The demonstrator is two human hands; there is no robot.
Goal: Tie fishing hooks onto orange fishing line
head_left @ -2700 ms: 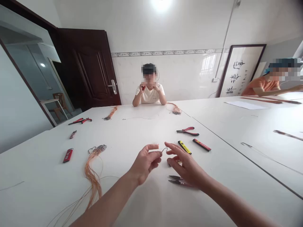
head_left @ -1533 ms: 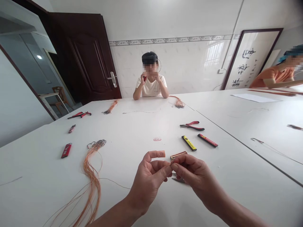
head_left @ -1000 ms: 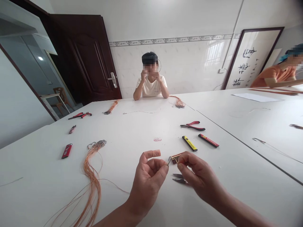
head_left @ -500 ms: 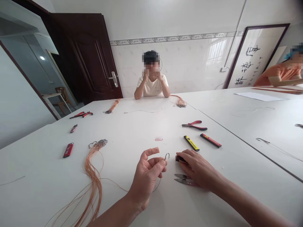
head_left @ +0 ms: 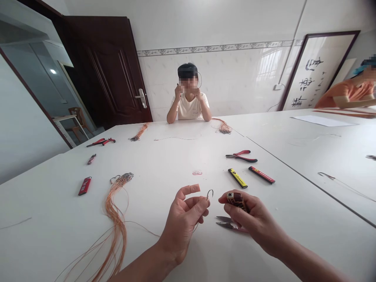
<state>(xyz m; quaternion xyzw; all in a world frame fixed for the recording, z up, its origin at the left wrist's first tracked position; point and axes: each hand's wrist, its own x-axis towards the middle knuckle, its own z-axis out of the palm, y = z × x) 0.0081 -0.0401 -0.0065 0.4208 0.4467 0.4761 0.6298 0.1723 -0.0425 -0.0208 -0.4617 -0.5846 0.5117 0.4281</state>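
Observation:
Between the thumb and fingers of my left hand is a fish hook, its bend pointing up. A thin line runs down from under that hand. My right hand grips a dark lighter with its metal top towards the hook; a small gap separates the two. Thread snips lie on the table under my right hand, their handles partly hidden. To the left lies a bundle of hooks tied to orange lines.
Beyond my right hand lie a yellow lighter, a red lighter and pliers. On the left are another red lighter and red-handled pliers. A person sits opposite; another person is at right.
My right hand has lifted the lighter off the table and turned it upright beside the hook. My left hand has shifted slightly right with the hook.

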